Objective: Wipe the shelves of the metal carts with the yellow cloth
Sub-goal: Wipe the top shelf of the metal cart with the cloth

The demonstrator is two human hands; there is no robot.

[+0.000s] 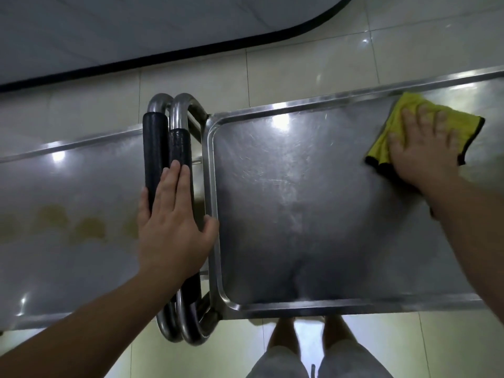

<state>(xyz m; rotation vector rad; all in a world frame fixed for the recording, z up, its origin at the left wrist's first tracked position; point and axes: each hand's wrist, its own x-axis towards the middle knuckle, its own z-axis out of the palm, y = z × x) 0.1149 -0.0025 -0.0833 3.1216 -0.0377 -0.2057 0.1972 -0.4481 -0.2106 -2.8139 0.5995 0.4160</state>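
Two metal carts stand end to end, their handles meeting in the middle. The right cart's top shelf (300,200) is a shiny steel tray with a raised rim. A yellow cloth with a black edge (447,124) lies at its far right corner. My right hand (422,148) presses flat on the cloth with fingers spread. My left hand (171,222) rests with straight fingers on the black-padded handles (155,148), the thumb touching the right cart's rim. The left cart's top shelf (68,214) shows yellowish stains.
The carts stand on a pale tiled floor (313,72). A grey surface with a black curved edge (136,31) lies beyond the carts at the top. My legs and feet (308,350) are at the near side of the right cart.
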